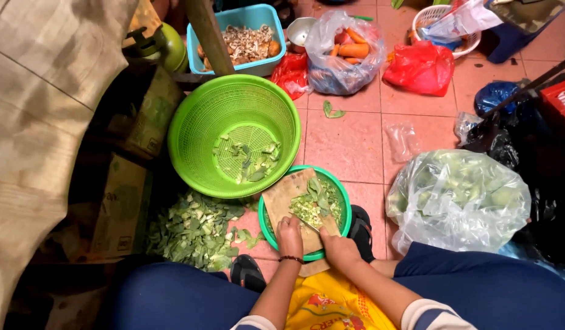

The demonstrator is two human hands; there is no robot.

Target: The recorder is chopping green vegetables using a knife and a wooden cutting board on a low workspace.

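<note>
— Step in hand? Chopping, by the look: leafy greens (316, 205) heaped on the wooden cutting board (288, 198), laid across the green basin (342, 201) on the floor, beside the big green colander (200, 116).

— Next move? Probably steady pressing, short strokes.

— Grips? Left hand (289, 235) curled on the board's near edge; right hand (339, 249) closed round a knife (312, 227), blade barely visible.

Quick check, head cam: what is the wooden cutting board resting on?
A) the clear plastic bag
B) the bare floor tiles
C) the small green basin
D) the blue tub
C: the wooden cutting board lies across the rim of the small green basin, with chopped greens on it and both hands at its near end.
</note>
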